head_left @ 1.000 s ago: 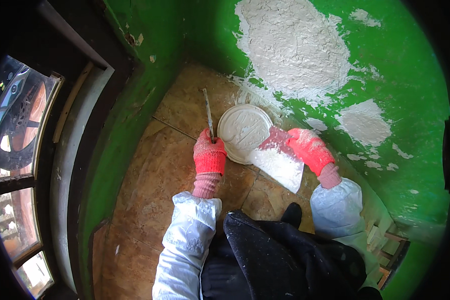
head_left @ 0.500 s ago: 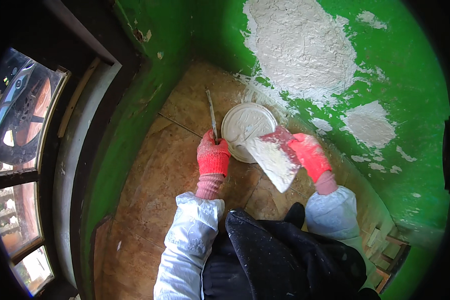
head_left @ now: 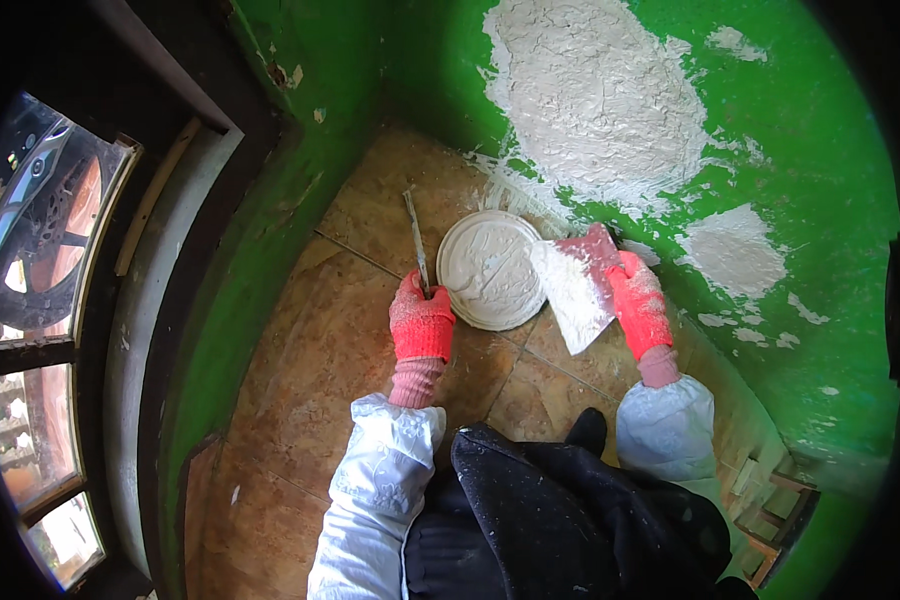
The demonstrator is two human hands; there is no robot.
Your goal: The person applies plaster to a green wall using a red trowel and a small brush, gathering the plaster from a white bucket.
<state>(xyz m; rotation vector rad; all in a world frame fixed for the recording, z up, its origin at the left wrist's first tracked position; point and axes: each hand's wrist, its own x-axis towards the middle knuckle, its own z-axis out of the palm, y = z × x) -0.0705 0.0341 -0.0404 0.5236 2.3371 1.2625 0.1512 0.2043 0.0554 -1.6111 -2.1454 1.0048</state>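
Observation:
In a red knit glove, my left hand (head_left: 422, 318) is closed round a thin, putty-smeared tool (head_left: 416, 235), seen edge-on and pointing away from me; its exact kind is unclear. My gloved right hand (head_left: 641, 305) grips a broad reddish putty scraper (head_left: 598, 262) by one side. White putty (head_left: 571, 300) coats most of the scraper's face. Between the two hands a round white tub lid or shallow pan (head_left: 490, 270) holds spread putty, its rim beside my left fingers. The scraper's coated edge overlaps the round rim's right side in view; contact between them cannot be told.
Ahead and to the right, the green wall (head_left: 820, 200) carries a large rough putty patch (head_left: 600, 100) and a smaller one (head_left: 735, 250). Brown tiles (head_left: 300, 400) cover the floor. A paned window (head_left: 40, 220) is at left. A wooden frame (head_left: 775, 520) stands lower right.
My right hand and the scraper have moved right and slightly away from me, uncovering more of the round putty holder. My left hand has shifted slightly left with its tool.

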